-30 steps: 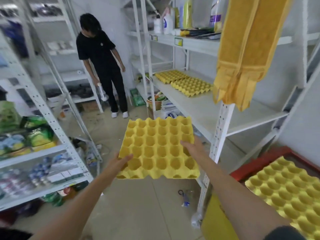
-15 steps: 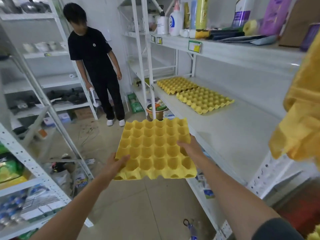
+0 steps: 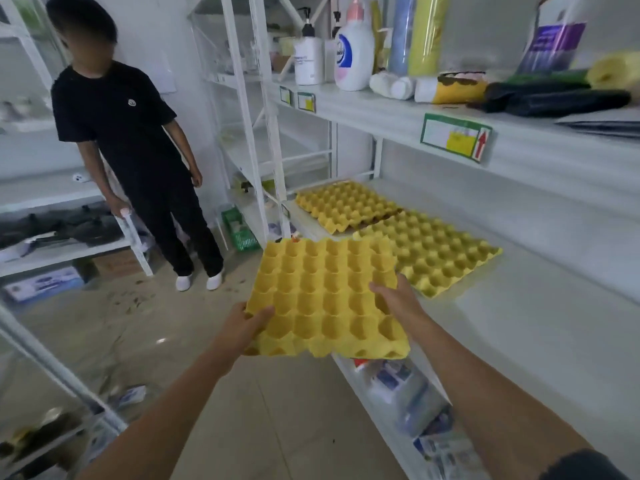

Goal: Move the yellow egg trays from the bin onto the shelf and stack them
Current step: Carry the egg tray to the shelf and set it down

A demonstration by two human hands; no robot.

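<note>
I hold a yellow egg tray [image 3: 325,296] flat in front of me, just off the front edge of the white shelf [image 3: 519,323]. My left hand [image 3: 247,325] grips its near left corner and my right hand [image 3: 394,299] grips its right edge. Two more yellow egg trays lie on the shelf: one [image 3: 436,252] just beyond the held tray, another [image 3: 341,204] farther back near the upright post. The bin is out of view.
A person in black [image 3: 131,157] stands at the back left beside other white racks. Bottles and rolls fill the upper shelf [image 3: 398,109]. Packaged goods sit on the low shelf [image 3: 415,410] under my right arm. A green basket [image 3: 239,230] is on the floor.
My view has swung left, away from the bin and along the shelf. The held tray has moved closer to the shelf's front edge, next to the nearer lying tray. Both hands keep their grip.
</note>
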